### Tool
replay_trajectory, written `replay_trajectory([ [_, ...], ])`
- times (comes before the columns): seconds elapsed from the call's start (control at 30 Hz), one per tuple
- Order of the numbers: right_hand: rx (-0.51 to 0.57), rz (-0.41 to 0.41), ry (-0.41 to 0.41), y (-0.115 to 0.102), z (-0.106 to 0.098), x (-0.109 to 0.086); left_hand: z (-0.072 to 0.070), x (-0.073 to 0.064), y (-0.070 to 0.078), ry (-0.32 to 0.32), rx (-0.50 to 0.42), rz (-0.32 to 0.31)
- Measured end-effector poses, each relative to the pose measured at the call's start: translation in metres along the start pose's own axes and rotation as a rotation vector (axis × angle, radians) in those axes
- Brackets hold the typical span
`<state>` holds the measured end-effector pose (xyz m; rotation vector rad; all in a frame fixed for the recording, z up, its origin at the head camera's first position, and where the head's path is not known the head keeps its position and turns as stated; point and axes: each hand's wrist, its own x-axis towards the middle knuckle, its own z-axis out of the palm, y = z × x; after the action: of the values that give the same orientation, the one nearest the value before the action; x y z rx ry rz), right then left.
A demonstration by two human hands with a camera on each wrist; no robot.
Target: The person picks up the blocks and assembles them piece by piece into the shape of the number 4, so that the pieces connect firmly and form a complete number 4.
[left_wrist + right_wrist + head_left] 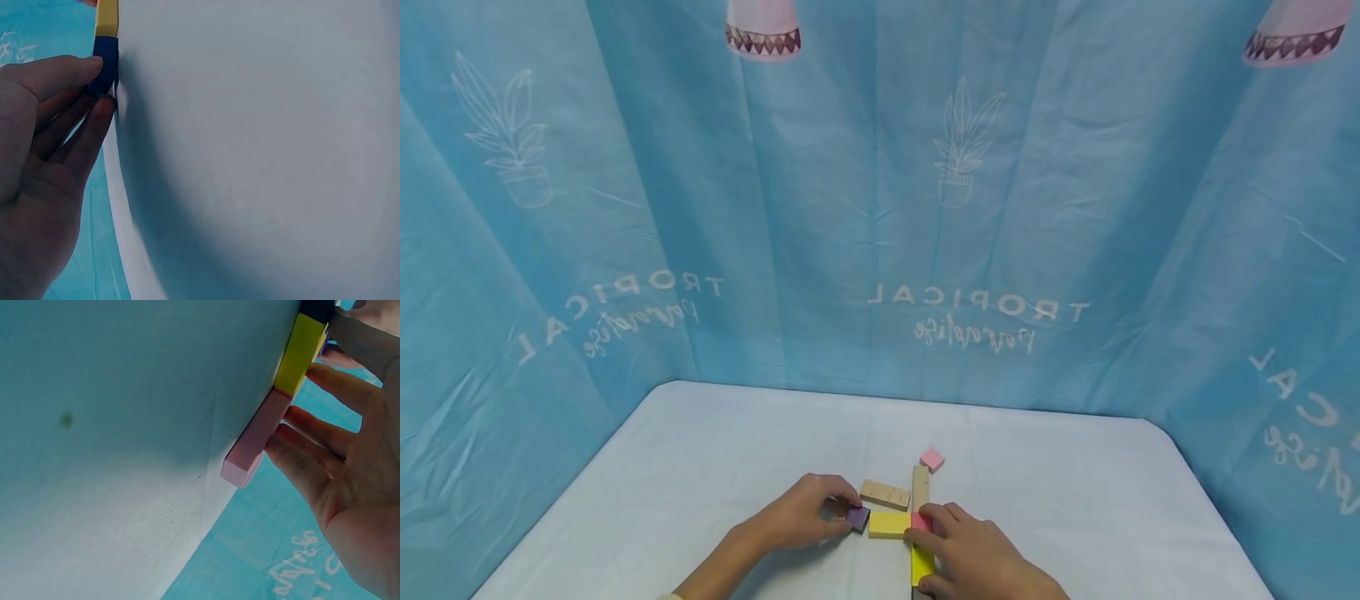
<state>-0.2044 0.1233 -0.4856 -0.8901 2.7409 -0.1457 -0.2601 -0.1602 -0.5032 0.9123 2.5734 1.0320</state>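
My left hand (808,512) pinches a small purple block (859,518) between thumb and fingers, just left of a yellow block (891,525) lying crosswise. In the left wrist view this block (106,59) looks dark blue and lines up with the yellow one. My right hand (973,550) rests its fingertips on a row made of a red block (922,522), a second yellow block (921,567) and a dark block (917,594). The right wrist view shows its fairly straight fingers touching a pink block (257,434) and a yellow block (301,353).
A plain wooden block (921,483) continues the row at its far end. Another wooden block (886,494) lies at an angle behind the crosswise yellow one. Farther back sits a light pink block (932,459). Blue curtains (865,208) surround the white table (760,425).
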Motion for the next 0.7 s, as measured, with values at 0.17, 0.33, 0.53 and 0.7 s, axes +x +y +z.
replay_trajectory([
  [0.17, -0.009, -0.006, 0.004, -0.0007, 0.0011, 0.0002, 0.0015, -0.0021, 0.0012, 0.006, 0.036, -0.002],
  [0.33, -0.021, -0.008, 0.013, -0.0002, 0.0016, 0.0002, 0.0018, -0.0022, 0.0024, 0.009, 0.042, -0.005],
  [0.53, -0.022, -0.014, 0.021, 0.0005, 0.0025, 0.0002, 0.0026, -0.0031, 0.0025, 0.020, 0.057, -0.003],
  [0.7, -0.025, 0.001, 0.018, -0.0002, 0.0026, 0.0005, 0.0039, -0.0027, 0.0018, 0.022, 0.065, -0.021],
])
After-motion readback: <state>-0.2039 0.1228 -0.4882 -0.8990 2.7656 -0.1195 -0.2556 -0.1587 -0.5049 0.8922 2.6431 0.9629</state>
